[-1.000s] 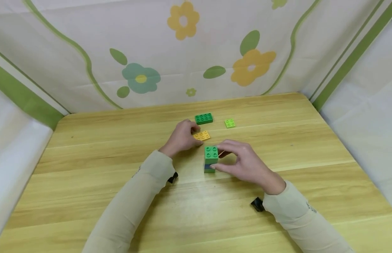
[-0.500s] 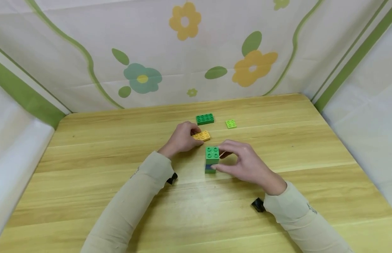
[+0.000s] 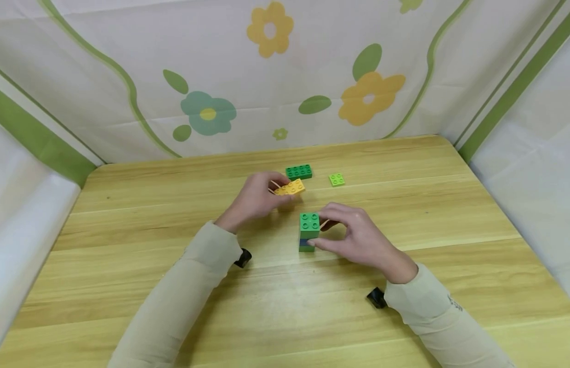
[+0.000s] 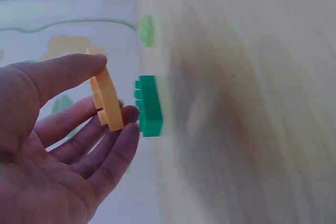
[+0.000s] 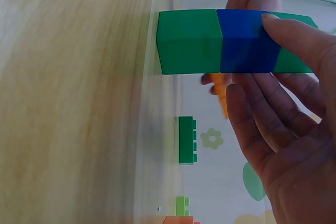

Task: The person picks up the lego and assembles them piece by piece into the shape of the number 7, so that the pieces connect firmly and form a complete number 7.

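Note:
My left hand (image 3: 256,195) pinches a flat yellow toy building brick (image 3: 293,187) between thumb and fingers, tilted and raised above the table. In the left wrist view the brick (image 4: 109,100) stands on edge between thumb and fingertips. Closer to me, my right hand (image 3: 356,236) grips an upright stack of toy bricks (image 3: 309,225), green at top and bottom with blue between. The right wrist view has the thumb on the blue brick (image 5: 247,40), with the other fingers on the far side.
A dark green eight-stud brick (image 3: 299,171) lies on the wooden table (image 3: 285,312) behind the left hand. To its right is a small lime four-stud brick (image 3: 337,179). An orange piece (image 5: 178,220) shows at the right wrist view's bottom edge. A flowered white cloth (image 3: 220,51) hangs behind.
My left hand has lifted the yellow brick off the table and drawn it slightly back to the left, tilting it. My right hand and the stack have stayed in place.

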The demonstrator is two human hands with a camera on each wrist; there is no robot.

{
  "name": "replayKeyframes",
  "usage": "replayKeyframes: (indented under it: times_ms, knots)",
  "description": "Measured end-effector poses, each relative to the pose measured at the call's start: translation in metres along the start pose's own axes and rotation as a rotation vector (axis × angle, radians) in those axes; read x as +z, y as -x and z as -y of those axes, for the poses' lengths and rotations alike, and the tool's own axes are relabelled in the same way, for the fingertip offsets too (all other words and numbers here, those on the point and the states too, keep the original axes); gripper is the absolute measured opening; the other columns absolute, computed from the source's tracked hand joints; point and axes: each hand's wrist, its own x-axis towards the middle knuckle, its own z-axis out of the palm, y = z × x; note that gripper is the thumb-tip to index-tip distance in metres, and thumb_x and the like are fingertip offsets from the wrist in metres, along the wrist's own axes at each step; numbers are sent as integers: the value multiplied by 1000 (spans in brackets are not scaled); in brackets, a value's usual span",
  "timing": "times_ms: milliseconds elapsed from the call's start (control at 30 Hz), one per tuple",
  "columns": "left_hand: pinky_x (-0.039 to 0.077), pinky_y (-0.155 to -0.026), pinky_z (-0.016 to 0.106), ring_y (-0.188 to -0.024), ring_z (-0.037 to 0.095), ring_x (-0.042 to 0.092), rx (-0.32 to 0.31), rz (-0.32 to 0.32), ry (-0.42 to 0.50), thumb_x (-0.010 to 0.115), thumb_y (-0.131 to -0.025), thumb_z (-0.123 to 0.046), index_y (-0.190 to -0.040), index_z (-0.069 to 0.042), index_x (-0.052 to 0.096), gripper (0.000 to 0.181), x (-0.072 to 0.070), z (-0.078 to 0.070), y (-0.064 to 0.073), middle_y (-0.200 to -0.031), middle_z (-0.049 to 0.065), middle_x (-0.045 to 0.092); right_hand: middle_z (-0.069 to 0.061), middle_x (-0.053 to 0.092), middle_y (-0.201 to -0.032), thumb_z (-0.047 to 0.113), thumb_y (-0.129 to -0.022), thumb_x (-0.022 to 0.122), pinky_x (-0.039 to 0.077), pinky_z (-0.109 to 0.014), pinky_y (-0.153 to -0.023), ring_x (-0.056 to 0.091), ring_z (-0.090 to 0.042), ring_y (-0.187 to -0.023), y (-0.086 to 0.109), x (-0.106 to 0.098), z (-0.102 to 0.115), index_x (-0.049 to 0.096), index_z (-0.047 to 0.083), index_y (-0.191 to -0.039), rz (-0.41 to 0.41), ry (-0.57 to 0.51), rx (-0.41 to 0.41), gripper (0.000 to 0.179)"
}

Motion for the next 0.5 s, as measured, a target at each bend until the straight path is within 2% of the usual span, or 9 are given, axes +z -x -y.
replayKeyframes:
  times_ms: [233, 500]
  knots:
    - [61, -101, 43, -117, 28, 68, 58, -36, 25, 83, -97, -22, -132, -7, 75, 39, -10, -8, 14, -132, 10, 72, 3, 78, -108, 13, -86, 92, 67, -42, -84, 77, -15, -98, 0, 0, 0, 79, 10, -120, 6, -5, -8, 37]
    - [63, -98, 41, -115, 27, 68, 115, -71, 41, 83, -96, -19, -132, -5, 75, 40, -21, -17, 27, -132, 11, 72, 4, 77, -107, 13, -86, 92, 67, -43, -83, 77, -16, -98, 0, 1, 0, 79, 12, -118, 14, -19, 8, 35]
